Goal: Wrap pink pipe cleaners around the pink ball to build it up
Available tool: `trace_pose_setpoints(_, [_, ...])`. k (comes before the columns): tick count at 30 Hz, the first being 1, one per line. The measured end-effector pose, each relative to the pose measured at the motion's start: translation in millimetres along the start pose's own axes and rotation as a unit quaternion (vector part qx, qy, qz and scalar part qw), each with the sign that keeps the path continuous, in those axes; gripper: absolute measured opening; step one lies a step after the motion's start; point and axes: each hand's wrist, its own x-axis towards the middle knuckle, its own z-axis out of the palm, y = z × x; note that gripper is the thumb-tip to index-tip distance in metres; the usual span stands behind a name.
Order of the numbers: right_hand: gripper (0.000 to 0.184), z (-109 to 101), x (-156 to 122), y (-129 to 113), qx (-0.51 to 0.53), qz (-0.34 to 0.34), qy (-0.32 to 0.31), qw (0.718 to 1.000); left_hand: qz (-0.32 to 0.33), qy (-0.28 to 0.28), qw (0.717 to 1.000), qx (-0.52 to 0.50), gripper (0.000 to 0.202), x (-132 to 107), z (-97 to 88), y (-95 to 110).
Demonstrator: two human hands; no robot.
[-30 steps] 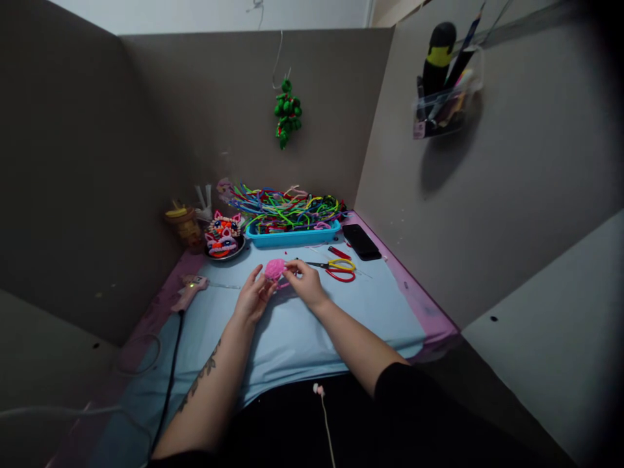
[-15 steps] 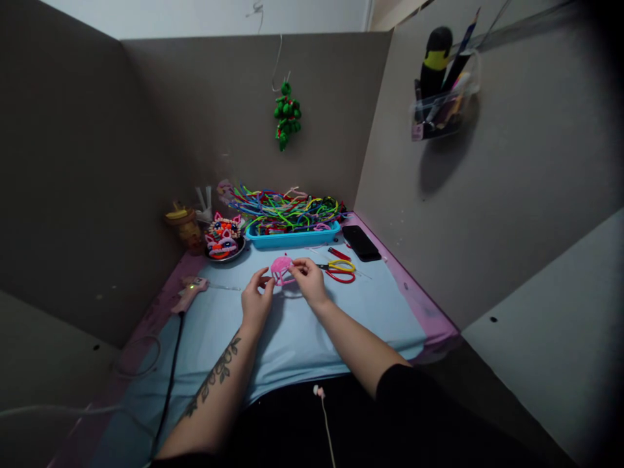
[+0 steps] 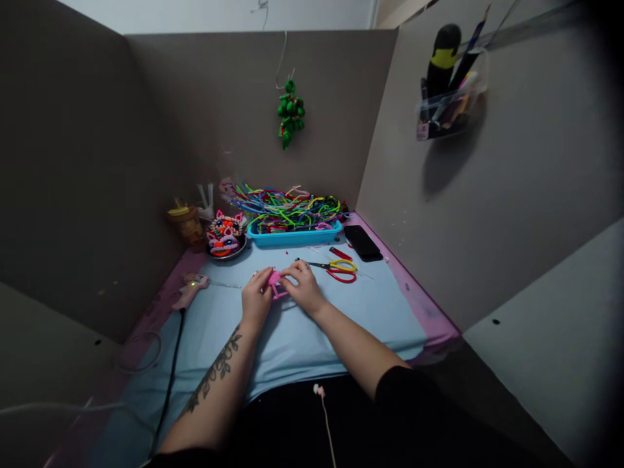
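Between my hands is a small pink pipe-cleaner piece (image 3: 275, 278), with a rounded top and thin strips hanging below. My left hand (image 3: 256, 298) grips its left side, fingers closed round the edge. From the right, my right hand (image 3: 303, 285) pinches its upper right part with thumb and fingers. The fingers hide much of the piece. Just right of that hand lie scissors (image 3: 341, 277) with one yellow and one red handle loop. A pink glue gun (image 3: 190, 290) rests to the left, its small light lit, nozzle pointing toward my left hand.
A blue tray (image 3: 295, 239) heaped with coloured pipe cleaners stands at the back. Left of it, a bowl (image 3: 229, 256) holds fuzzy cat-face pieces, near a brown cup (image 3: 186, 224). A black phone (image 3: 363, 243) and a red cutter (image 3: 340, 253) lie on the right. Grey panels enclose the table.
The pink piece has tilted and come slightly lower toward me. Both hands have closed in on it, my right hand shifting left over its top. The camera view has shifted slightly.
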Motion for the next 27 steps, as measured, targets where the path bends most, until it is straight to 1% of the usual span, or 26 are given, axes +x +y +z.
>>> trace_pose_setpoints(1, [0.006,-1,-1,-1,-0.037,-0.041,-0.007,0.998,0.001,-0.002,1.000,0.001,0.043,0,-0.1,0])
trace_pose_setpoints(2, [0.007,-1,-1,-1,-0.059,-0.068,-0.016,0.996,0.002,-0.003,1.000,0.001,0.044,-1,-0.2,0])
trace_pose_setpoints(4, [0.008,-1,-2,-2,-0.089,-0.097,-0.035,0.991,0.003,-0.005,1.000,-0.001,0.043,-1,0.0,1])
trace_pose_setpoints(9, [0.010,-1,-2,-2,-0.140,-0.107,-0.050,0.983,0.000,-0.011,1.000,-0.018,0.038,0,1.4,5])
trace_pose_setpoints(13, [0.011,-3,0,1,-0.168,-0.087,-0.058,0.980,-0.009,-0.015,0.999,-0.039,0.041,4,-1.7,11])
trace_pose_setpoints(15, [0.012,-4,1,4,-0.184,-0.067,-0.040,0.980,-0.040,0.008,0.998,-0.057,0.042,5,-5.0,14])
trace_pose_setpoints(18, [0.013,-6,2,9,-0.213,-0.048,-0.009,0.976,-0.105,0.052,0.990,-0.080,0.028,5,-8.2,16])
trace_pose_setpoints(20, [0.013,-6,3,10,-0.230,-0.047,0.002,0.972,-0.133,0.054,0.985,-0.092,0.021,4,-7.4,16])
trace_pose_setpoints(22, [0.012,-5,3,9,-0.245,-0.056,0.008,0.968,-0.157,0.047,0.980,-0.113,0.023,4,-4.6,14])
trace_pose_setpoints(24, [0.013,-3,2,9,-0.260,-0.077,0.006,0.963,-0.181,0.041,0.972,-0.143,0.032,4,-1.2,12])
trace_pose_setpoints(27, [0.015,-1,1,8,-0.270,-0.108,-0.011,0.957,-0.225,0.015,0.951,-0.210,0.044,5,2.8,9])
